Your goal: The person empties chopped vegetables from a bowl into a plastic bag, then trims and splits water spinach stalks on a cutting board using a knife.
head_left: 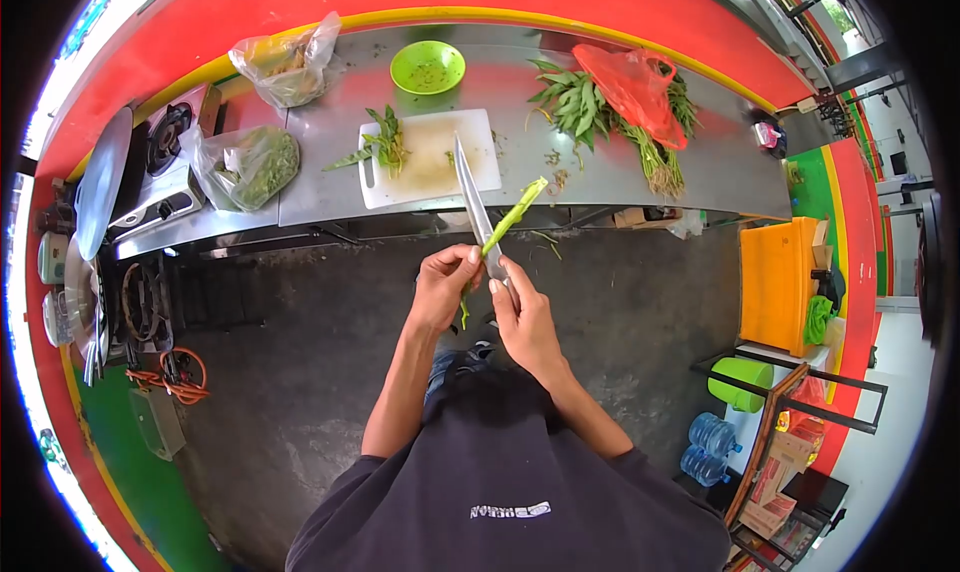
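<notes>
Above the floor, in front of the metal counter, my left hand [443, 284] pinches a green vegetable stalk [516, 215], which slants up to the right. A thin leafy end hangs below those fingers. My right hand [526, 322] grips a long kitchen knife [472, 187] with its blade pointing away from me, and the blade crosses the stalk. Beyond the hands lies a white cutting board [476, 155]. Leafy green pieces [388, 147] rest on its left part. A lime-green bowl [427, 67] with small bits inside stands behind the board.
To the right on the counter [330, 177], leafy greens [577, 110] lie partly under a red plastic bag [640, 87]. At left are clear bags, one with greens [255, 167], and a gas stove [170, 137]. An orange cabinet [772, 287] stands at right.
</notes>
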A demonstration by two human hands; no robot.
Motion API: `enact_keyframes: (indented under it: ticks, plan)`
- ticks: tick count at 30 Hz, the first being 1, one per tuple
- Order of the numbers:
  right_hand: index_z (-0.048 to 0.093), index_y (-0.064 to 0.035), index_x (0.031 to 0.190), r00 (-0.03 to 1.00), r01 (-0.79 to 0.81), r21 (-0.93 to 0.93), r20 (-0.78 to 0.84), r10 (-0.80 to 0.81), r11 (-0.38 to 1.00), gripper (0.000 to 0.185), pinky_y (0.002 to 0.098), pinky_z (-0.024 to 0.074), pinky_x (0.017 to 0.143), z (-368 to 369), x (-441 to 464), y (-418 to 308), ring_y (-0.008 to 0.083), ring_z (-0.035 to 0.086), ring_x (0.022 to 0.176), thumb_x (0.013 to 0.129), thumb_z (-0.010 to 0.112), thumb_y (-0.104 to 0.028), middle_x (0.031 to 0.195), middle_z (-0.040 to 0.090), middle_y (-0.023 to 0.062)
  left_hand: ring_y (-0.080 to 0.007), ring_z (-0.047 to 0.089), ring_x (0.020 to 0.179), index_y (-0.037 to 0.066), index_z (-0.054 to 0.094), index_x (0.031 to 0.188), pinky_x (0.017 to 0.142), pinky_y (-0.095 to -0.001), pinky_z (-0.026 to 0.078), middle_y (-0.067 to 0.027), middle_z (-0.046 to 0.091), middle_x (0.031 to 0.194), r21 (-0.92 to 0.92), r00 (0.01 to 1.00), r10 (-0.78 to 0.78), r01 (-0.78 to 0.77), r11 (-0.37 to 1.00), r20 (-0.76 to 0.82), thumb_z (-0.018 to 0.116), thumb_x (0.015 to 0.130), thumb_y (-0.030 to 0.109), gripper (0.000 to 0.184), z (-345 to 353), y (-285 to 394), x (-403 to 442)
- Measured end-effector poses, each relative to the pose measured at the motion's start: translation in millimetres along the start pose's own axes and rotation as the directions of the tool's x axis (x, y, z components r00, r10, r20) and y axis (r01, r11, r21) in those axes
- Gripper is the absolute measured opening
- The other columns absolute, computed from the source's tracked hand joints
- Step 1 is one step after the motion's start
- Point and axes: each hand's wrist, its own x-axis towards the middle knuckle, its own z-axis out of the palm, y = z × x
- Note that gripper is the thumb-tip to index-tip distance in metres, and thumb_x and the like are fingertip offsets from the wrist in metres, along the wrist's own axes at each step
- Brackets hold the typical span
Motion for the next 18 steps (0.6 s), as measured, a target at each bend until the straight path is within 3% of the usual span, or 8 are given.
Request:
enact_keyframes:
  ticks: [2,4,7,14,16,18]
  plan:
    - [0.053,0.0071,0.133,1.0,0.001,-0.006,0.03,-0.001,1.0,0.037,0.0315,0.0365,0.052,-7.7,-13.5,12.2,0.0089,0.041,0.057,0.102,0.057,-0.012,0.065,0.046,0.0073,-0.0093,0.053,0.069,0.002,0.071,0.097,0.063,-0.0263,0.043,-0.0022,0.063,0.08,0.001,0.998,0.031,-0.031,1.0,-0.046,0.063,0.102,0.018,0.019,6.5,-13.1,-15.2]
    - [0.052,0.003,0.135,0.997,0.035,-0.057,0.072,-0.031,0.998,0.037,0.036,0.0442,0.054,-14.6,-28.5,22.2,0.0231,0.056,0.052,0.102,0.056,-0.012,0.064,0.056,0.018,-0.0093,0.052,0.07,0.002,0.071,0.097,0.064,-0.026,0.043,-0.0019,0.063,0.08,0.006,0.995,0.034,-0.034,0.999,-0.094,0.062,0.102,0.018,0.019,13.3,-29.4,-30.3]
    - [0.051,0.0021,0.137,0.993,0.077,-0.016,0.093,-0.075,0.997,0.037,0.0373,0.0461,0.055,-24.5,-47.1,33.4,0.0278,0.061,0.055,0.102,0.055,-0.013,0.066,0.059,0.0201,-0.0093,0.052,0.07,0.002,0.071,0.096,0.065,-0.0256,0.043,-0.0014,0.064,0.08,-0.044,0.988,0.067,-0.074,0.996,-0.143,0.061,0.103,0.019,0.02,23.3,-55.6,-47.7]
    - [0.051,0.0015,0.136,0.986,0.033,-0.012,0.162,-0.031,0.999,0.037,0.0366,0.0461,0.055,-48.7,-70.2,37.4,0.0264,0.061,0.055,0.103,0.055,-0.012,0.066,0.059,0.0199,-0.0082,0.054,0.073,0.004,0.068,0.099,0.068,-0.0252,0.046,-0.0005,0.064,0.083,-0.117,0.979,0.063,-0.087,0.989,-0.195,0.059,0.104,0.021,0.02,53.2,-61.0,-70.0]
    - [0.052,0.0059,0.134,0.99,0.055,0.057,0.126,-0.062,0.997,0.037,0.0325,0.0376,0.052,-51.4,-72.3,37.6,0.01,0.042,0.056,0.103,0.056,-0.013,0.063,0.047,0.0098,-0.0082,0.054,0.074,0.004,0.067,0.1,0.068,-0.025,0.046,-0.0004,0.063,0.084,-0.148,0.979,0.052,-0.082,0.986,-0.195,0.058,0.105,0.022,0.02,57.2,-58.7,-72.5]
    - [0.052,0.0063,0.134,0.989,0.066,0.061,0.131,-0.073,0.996,0.037,0.0326,0.0373,0.052,-54.8,-72.0,38.6,0.0098,0.041,0.056,0.103,0.056,-0.013,0.063,0.046,0.0093,-0.0096,0.054,0.071,0.002,0.068,0.098,0.066,-0.0259,0.044,-0.001,0.062,0.081,-0.086,0.985,0.088,-0.101,0.991,-0.146,0.061,0.104,0.021,0.021,56.6,-57.7,-73.7]
